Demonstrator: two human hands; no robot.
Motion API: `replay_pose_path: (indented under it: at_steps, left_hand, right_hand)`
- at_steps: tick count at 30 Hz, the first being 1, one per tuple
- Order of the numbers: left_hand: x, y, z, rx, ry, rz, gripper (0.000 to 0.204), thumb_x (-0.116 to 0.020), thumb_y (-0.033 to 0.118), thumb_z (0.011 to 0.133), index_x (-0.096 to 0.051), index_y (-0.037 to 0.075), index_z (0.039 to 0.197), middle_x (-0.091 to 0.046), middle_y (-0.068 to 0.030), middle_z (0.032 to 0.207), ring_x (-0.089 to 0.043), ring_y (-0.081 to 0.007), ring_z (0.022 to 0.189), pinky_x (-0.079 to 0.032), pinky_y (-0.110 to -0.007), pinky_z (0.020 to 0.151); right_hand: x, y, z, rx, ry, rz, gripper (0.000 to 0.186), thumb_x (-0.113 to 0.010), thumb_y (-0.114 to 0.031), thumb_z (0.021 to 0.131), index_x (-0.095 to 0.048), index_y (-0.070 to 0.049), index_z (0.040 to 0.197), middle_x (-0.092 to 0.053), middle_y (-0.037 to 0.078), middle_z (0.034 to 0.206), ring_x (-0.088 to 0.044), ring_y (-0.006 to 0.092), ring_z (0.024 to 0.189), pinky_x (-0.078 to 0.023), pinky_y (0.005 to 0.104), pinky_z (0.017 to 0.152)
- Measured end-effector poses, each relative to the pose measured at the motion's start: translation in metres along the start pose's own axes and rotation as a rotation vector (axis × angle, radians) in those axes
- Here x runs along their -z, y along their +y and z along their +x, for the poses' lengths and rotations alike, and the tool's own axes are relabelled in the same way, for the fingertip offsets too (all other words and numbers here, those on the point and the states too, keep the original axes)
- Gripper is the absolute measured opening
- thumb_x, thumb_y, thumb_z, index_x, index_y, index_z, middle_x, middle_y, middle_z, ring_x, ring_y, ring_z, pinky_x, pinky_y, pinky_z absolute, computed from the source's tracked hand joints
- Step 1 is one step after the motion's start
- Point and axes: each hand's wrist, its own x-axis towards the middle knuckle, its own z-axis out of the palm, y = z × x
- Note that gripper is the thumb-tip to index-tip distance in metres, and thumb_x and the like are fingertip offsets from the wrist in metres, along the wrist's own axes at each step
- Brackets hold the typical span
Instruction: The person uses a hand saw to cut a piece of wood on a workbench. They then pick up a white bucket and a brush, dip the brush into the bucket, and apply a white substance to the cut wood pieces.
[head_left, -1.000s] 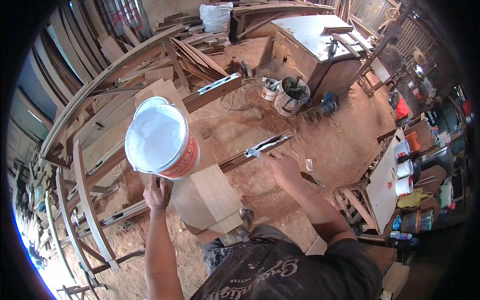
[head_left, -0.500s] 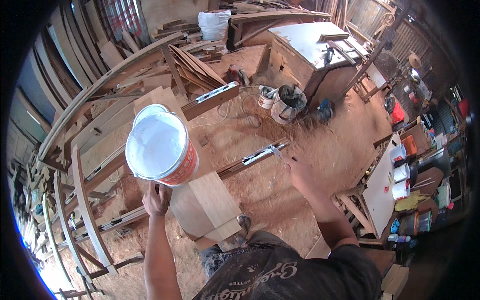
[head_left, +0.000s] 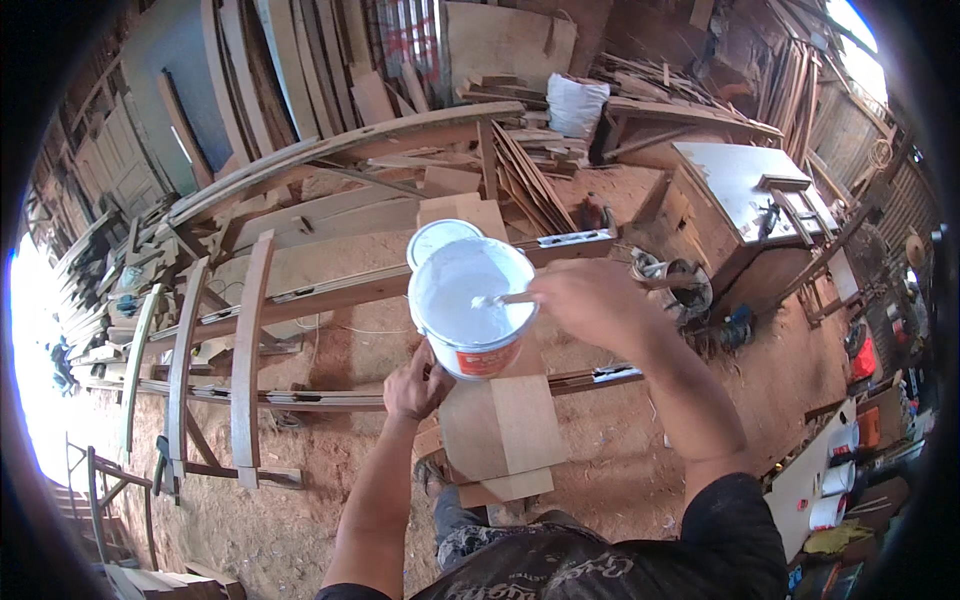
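Observation:
A white bucket with an orange label holds a thick white paste. My left hand grips it low on its left side, fingers closed and partly hidden under it. My right hand is closed around a thin wooden stick above the bucket's right rim. White paste coats the stick's tip, which is inside the bucket. Two long wooden rails, a far rail and a near rail, run across in front of me. White paste lies on their right ends, the nearer one partly behind my right forearm.
A plywood board lies below the bucket, near my legs. A round white lid shows behind the bucket. Upright curved slats cross the rails at left. A white-topped cabinet stands far right, and stacked planks line the back.
My right hand has moved from the near rail's right end to the bucket, bringing the stick's tip into it. The view has swung left, and my left hand still grips the bucket.

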Motion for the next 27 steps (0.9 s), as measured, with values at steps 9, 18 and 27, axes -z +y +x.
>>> replay_pose_path:
  at_steps: [9, 18, 27]
  left_hand:
    - [0.014, 0.013, 0.000, 0.030, -0.051, -0.009, 0.064, -0.053, 0.053, 0.100, -0.047, 0.024, 0.157, -0.076, -0.0182, 0.113, -0.073, -0.0394, 0.100, -0.057, -0.051, 0.089]
    - [0.005, 0.004, 0.005, 0.014, -0.025, 0.027, 0.051, -0.056, 0.056, 0.099, -0.061, 0.024, 0.138, -0.078, -0.0168, 0.098, -0.074, -0.0423, 0.094, -0.058, -0.055, 0.084]
    - [0.001, 0.007, -0.002, -0.036, 0.078, -0.053, 0.045, -0.053, 0.051, 0.101, -0.066, 0.012, 0.122, -0.075, -0.0168, 0.085, -0.072, -0.0430, 0.080, -0.056, -0.055, 0.073]
  right_hand:
    - [-0.045, -0.031, 0.111, 0.251, -0.553, -0.054, 0.027, -0.070, -0.027, 0.092, -0.082, -0.005, 0.101, -0.079, 0.017, 0.093, -0.076, 0.0338, 0.086, -0.059, 0.0443, 0.074]
    - [0.009, 0.066, 0.004, -0.408, -0.347, 0.794, 0.030, -0.074, -0.026, 0.101, -0.076, -0.002, 0.118, -0.071, 0.001, 0.085, -0.059, 0.0052, 0.065, -0.048, 0.0225, 0.059]
    - [-0.072, 0.133, -0.260, -0.937, -0.011, 1.051, 0.022, -0.069, -0.023, 0.102, -0.074, -0.002, 0.105, -0.064, -0.001, 0.076, -0.058, 0.0095, 0.064, -0.047, 0.0272, 0.061]
